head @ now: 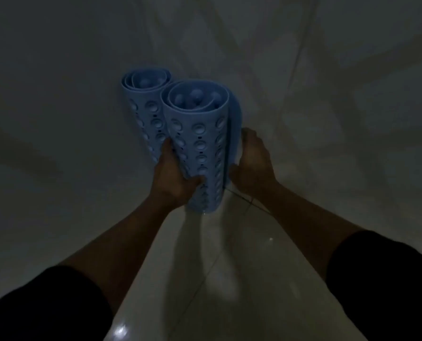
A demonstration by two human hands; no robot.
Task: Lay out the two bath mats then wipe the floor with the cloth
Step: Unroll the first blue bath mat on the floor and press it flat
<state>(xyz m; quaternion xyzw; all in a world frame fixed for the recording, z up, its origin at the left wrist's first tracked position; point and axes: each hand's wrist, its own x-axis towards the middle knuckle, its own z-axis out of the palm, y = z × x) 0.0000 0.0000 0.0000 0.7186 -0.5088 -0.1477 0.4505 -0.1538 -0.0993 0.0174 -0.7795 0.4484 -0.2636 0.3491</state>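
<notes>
Rolled bath mats (pixel 197 143) upright, on end

A pale, glossy tiled floor (pixel 229 279) fills the lower view, crossed by thin grout lines and dotted with small bright reflections. Dim whitish walls (pixel 57 70) rise behind it, streaked with soft shadows.

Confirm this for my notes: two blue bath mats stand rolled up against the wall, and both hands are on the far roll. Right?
Not quite. The head view shows both hands on the near roll, not the far roll: the left hand has its grip on the near roll's left side, and the right hand is at its loose outer flap. The rest stands: both blue mats are rolled and upright by the wall.
</notes>
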